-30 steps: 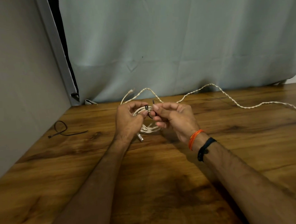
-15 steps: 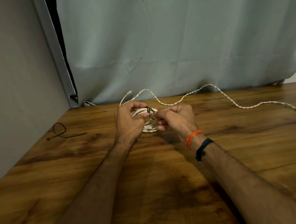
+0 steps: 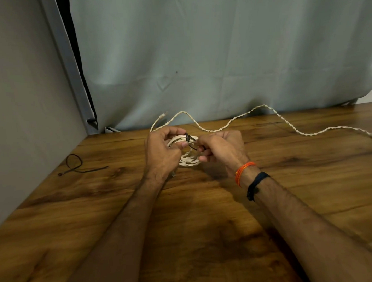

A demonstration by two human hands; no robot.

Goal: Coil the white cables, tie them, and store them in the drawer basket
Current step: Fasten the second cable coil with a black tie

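Note:
A coiled white cable (image 3: 189, 160) sits between my hands at the far middle of the wooden table (image 3: 206, 215). My left hand (image 3: 162, 153) grips the coil's left side, thumb and fingers curled round its strands. A black tie (image 3: 188, 138) wraps the top of the coil. My right hand (image 3: 222, 148) pinches the tie's loose black tail just right of the coil. A second white twisted cable (image 3: 265, 115) lies uncoiled along the back of the table, running off to the right. The drawer basket is not in view.
Another black tie (image 3: 74, 166) lies looped on the table at the left, near the grey wall (image 3: 18, 128). A pale curtain (image 3: 219, 52) hangs behind the table's far edge. My right wrist wears orange and dark bands.
My right hand has drawn the tie's tail down and to the right, and the black loop now sits tight round the coil's top. My left hand has kept its hold.

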